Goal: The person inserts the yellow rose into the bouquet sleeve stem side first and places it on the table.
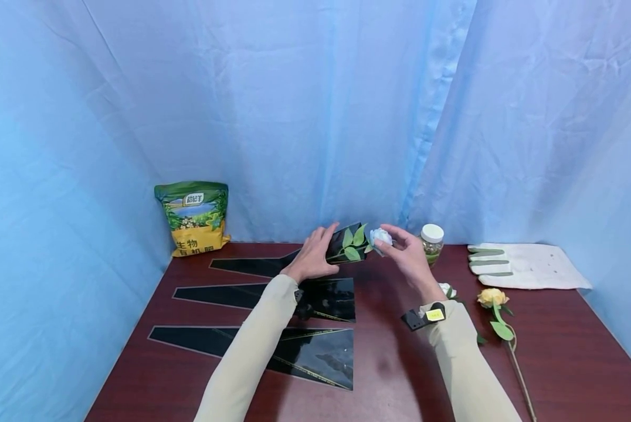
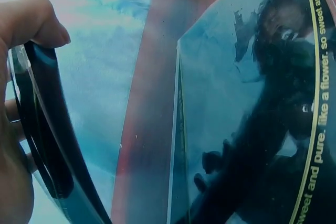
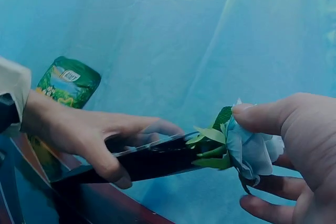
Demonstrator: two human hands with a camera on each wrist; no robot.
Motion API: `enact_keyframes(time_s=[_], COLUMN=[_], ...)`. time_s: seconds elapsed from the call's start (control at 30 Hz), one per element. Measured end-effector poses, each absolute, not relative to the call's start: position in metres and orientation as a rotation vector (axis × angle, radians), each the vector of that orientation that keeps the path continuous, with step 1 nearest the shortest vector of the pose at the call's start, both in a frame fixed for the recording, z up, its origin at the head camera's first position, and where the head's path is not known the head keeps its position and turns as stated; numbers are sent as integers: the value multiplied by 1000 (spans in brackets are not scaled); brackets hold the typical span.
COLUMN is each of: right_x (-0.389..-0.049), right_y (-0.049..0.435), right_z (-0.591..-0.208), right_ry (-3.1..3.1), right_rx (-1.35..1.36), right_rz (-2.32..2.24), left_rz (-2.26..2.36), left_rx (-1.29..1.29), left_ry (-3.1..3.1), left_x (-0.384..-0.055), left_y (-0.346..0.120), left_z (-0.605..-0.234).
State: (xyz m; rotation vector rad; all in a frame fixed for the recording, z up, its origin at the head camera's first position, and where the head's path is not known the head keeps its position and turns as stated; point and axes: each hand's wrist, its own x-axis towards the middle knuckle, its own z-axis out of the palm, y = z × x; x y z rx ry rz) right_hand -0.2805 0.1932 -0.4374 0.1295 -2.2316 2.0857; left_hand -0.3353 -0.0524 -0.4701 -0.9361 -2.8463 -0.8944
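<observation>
A pale blue artificial rose (image 1: pixel 381 239) with green leaves lies at the mouth of a black flower sleeve (image 1: pixel 342 244) near the back of the table. My right hand (image 1: pixel 407 258) pinches the bloom between thumb and fingers, as the right wrist view also shows at the rose (image 3: pixel 252 148). With its thumb and fingers, my left hand (image 1: pixel 314 253) grips the sleeve by its edges. The leaves stick out from the sleeve's wide end; the lower stem is hidden inside. Two more black flower sleeves (image 1: pixel 326 299) lie flat in front, wide ends to the right.
A green and yellow bag (image 1: pixel 194 220) stands at the back left. Behind my right hand is a white-lidded jar (image 1: pixel 432 241). On the right lie a glove (image 1: pixel 532 266), a yellow rose (image 1: pixel 493 298) on a long stem and a partly hidden white flower (image 1: pixel 446 289).
</observation>
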Motion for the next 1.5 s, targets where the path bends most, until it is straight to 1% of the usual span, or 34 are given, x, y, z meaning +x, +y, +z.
enact_keyframes(time_s=[0.23,0.37,0.63,0.87,1.0,1.17,1.3,1.5], right_x=[-281,-282,-278,-281,-281,-279,-278,-276], right_y=[188,188,201,204,201,197,195,204], right_z=[-434,-430,-424,-421,-419,-416,-415,-412], right_ry=[-2339,-2386,-2434,-2443,-2486,-2590,-2607,-2588], right_rx=[88,94,271,406,375,238,219,359], right_rz=[1902,1872,1976,1897,1782,1633,1694,1898], left_rz=[-898,-896,-910,-923,-928,-917,-907,-898], left_rx=[-965,-973,-972,-1011,-1016,-1023,-1043,-1038], left_ry=[-2838,-2833,-2843,-2846,-2851,-2848,-2843,-2852], left_x=[-333,-331,-330,-331,-330,-329,-328,-329], left_y=[-49,-49,-48,-43,-42,-42,-41,-40], left_z=[-469,-468,-469,-468,-469,-468,-468,-467])
